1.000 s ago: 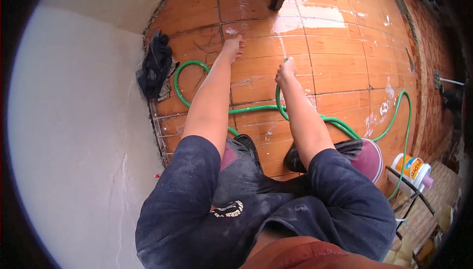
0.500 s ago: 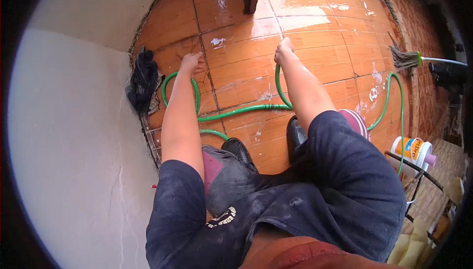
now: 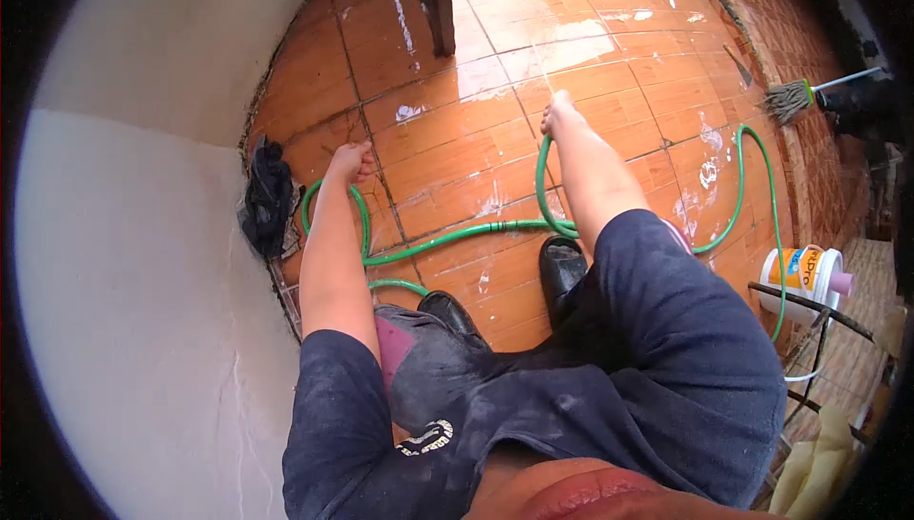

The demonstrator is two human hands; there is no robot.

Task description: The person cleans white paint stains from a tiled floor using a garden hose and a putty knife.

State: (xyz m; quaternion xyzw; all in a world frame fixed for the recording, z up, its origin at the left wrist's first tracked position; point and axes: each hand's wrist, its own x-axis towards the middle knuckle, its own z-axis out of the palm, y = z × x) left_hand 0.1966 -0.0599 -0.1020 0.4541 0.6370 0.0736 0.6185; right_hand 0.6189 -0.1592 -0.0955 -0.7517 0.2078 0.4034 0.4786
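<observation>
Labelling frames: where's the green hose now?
In the head view, the green hose crosses the tiled floor mid-frame, gripped in the right hand, with a loop near the dark cloth at left.

The head camera faces forward-down onto the floor [image 3: 457, 172], its edges hard to read.

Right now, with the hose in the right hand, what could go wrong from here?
Slipping: the tiled floor shines as if wet, so the black shoes might lose grip.
Tripping: the green hose lies in curves close to those shoes and could catch a step.
Splashing: if the right hand swung toward the pale wall, the dark cloth beside it might get soaked.
</observation>
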